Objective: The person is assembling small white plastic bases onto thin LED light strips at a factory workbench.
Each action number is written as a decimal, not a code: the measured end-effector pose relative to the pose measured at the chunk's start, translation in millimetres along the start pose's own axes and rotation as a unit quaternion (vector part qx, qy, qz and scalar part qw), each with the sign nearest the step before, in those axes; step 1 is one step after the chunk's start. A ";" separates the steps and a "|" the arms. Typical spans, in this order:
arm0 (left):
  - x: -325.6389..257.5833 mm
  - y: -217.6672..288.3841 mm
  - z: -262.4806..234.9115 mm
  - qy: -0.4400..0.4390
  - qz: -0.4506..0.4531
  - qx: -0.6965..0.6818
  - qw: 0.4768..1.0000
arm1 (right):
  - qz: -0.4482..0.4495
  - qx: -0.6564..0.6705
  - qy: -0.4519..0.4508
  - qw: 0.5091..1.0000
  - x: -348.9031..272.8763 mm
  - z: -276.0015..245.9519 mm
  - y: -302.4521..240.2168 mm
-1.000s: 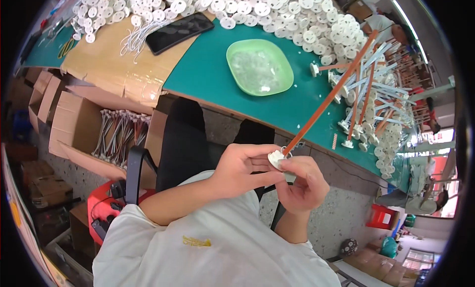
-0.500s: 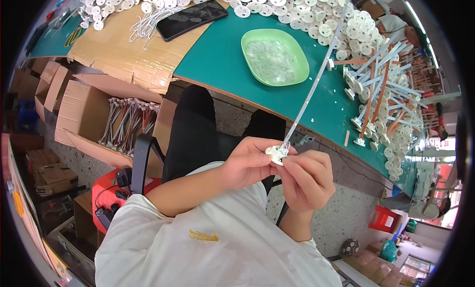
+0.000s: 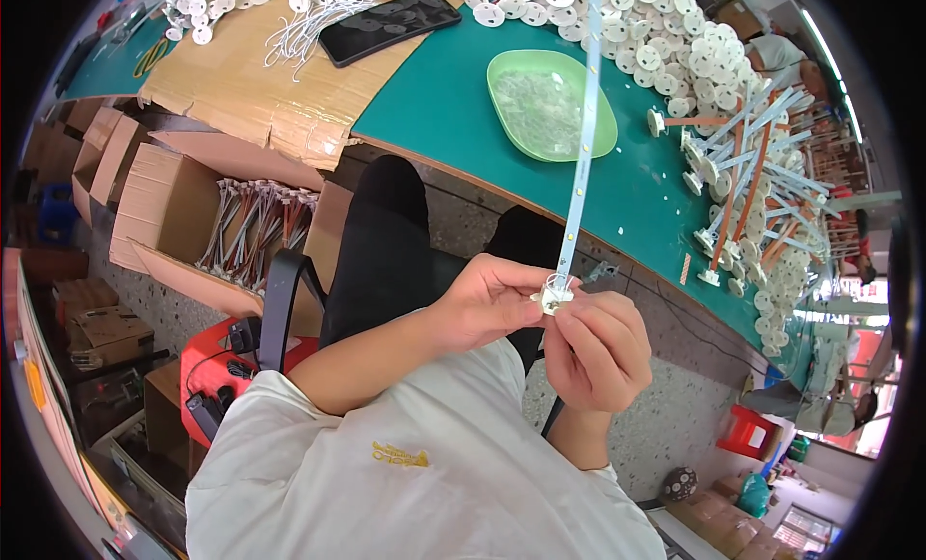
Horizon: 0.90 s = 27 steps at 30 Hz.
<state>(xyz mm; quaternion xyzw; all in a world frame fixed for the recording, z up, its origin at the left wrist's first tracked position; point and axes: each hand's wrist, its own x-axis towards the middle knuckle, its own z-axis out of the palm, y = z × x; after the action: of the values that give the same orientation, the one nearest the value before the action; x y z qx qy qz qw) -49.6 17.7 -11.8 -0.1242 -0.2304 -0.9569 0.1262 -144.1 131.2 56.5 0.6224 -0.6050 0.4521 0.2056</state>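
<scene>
A dish [image 3: 550,102] is set on the tabletop [image 3: 453,107], with a phone [image 3: 386,25] to its far left and round discs [image 3: 666,39] heaped behind it. Finished strips [image 3: 752,184] are piled right. Open boxes [image 3: 193,222] are placed on the floor, left.

Assembly workshop: green workbench [image 3: 463,126] heaped with white discs [image 3: 666,39].

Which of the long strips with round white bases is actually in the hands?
The pale strip rising from the white disc pinched by left hand and right hand; the other strips lie piled on the green table.
</scene>
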 end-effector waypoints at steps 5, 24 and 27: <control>-0.8 4.6 -4.0 -0.005 0.022 0.078 0.997 | -0.024 0.027 0.020 0.999 -2.4 2.5 4.8; -8.1 47.2 -10.9 0.035 0.022 0.107 0.993 | -0.017 0.152 -0.024 0.988 26.7 24.3 22.7; -10.9 66.4 -12.8 0.002 0.055 0.186 0.981 | -0.027 0.244 -0.035 0.969 36.4 33.6 30.9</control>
<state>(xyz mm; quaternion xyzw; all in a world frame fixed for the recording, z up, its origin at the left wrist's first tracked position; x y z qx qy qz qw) -21.9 -43.6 1.1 -0.1087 -0.3970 -0.8892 0.1998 -167.7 77.9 60.0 0.6853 -0.4665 0.5580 0.0383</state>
